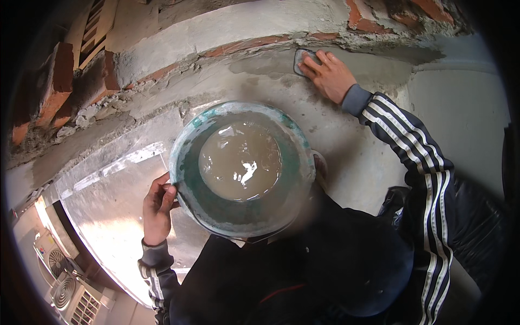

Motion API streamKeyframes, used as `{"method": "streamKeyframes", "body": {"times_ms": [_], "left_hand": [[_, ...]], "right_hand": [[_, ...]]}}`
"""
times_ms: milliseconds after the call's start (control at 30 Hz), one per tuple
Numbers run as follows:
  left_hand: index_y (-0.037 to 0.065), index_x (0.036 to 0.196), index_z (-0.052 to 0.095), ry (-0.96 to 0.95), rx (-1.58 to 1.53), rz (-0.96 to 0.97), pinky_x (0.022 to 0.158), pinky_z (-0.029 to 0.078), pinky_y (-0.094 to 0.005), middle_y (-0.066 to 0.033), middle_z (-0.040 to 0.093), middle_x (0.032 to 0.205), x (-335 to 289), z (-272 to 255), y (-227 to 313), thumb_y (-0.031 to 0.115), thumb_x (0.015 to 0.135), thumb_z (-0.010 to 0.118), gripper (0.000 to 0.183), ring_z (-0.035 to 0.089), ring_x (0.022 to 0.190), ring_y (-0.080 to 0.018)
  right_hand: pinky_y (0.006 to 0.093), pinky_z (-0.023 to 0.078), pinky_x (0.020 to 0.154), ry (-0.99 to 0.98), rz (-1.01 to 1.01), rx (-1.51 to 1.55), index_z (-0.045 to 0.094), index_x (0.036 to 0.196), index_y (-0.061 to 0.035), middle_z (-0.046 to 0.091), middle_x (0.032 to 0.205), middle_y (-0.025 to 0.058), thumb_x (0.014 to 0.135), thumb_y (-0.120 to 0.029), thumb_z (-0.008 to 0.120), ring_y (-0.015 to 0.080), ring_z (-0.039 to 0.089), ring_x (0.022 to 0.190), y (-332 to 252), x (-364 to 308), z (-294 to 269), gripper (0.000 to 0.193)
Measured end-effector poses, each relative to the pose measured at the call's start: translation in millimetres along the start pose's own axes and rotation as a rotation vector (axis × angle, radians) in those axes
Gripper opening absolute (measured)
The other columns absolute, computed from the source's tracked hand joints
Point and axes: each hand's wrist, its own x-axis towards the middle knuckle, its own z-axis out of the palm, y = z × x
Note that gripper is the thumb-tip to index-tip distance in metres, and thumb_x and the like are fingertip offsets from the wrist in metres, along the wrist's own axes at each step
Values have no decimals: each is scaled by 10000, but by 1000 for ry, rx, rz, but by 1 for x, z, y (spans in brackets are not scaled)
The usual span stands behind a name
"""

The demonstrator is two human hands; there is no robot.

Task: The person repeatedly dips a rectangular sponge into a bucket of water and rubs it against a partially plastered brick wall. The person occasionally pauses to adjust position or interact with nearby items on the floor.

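A green bucket point(190, 187), crusted with pale cement, is close in front of my body and holds cloudy grey-brown water point(233, 162). At its left rim, my left hand point(158, 211) grips the edge between thumb and fingers. Farther off to the right, my right hand point(333, 78) is closed over a grey sponge point(300, 58), my fingers pressing it flat. The sponge touches a damp, darker strip of cement point(260, 64) just below a ragged line of brick. Part of the sponge is hidden under my fingers.
Broken bricks point(54, 86) jut out at the far left, with rubble point(86, 115) beside them. A rough brick edge point(374, 21) runs along the top. At lower left, beyond a bright sheet point(108, 200), are air-conditioner units point(67, 290).
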Motion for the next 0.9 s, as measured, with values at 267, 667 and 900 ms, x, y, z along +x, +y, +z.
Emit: {"method": "streamKeyframes", "body": {"times_ms": [267, 667, 900], "left_hand": [[5, 1223, 470, -28, 51, 13, 736, 514, -293, -78, 561, 1003, 3, -4, -1, 231, 933, 505, 370, 571, 885, -145], [45, 1151, 487, 7, 89, -9, 689, 475, -269, -58, 559, 949, 6, -10, -11, 298, 895, 555, 367, 543, 845, -129], [81, 1042, 448, -34, -101, -7, 628, 420, -201, 23, 469, 841, -2, -4, -32, 154, 863, 504, 202, 463, 730, -50]], "right_hand": [[398, 419, 851, 136, 846, 555, 559, 1204, -115, 472, 1191, 132, 772, -330, 638, 317, 459, 1022, -44, -1, -1, 489], [391, 437, 857, 81, 1059, 1108, 593, 1145, -31, 509, 1090, 197, 774, -445, 590, 326, 506, 1033, -104, 56, -7, 555], [338, 458, 712, 393, 1580, 1657, 571, 1101, -55, 547, 933, 120, 841, -365, 539, 228, 558, 818, -67, 7, 10, 406]]}}
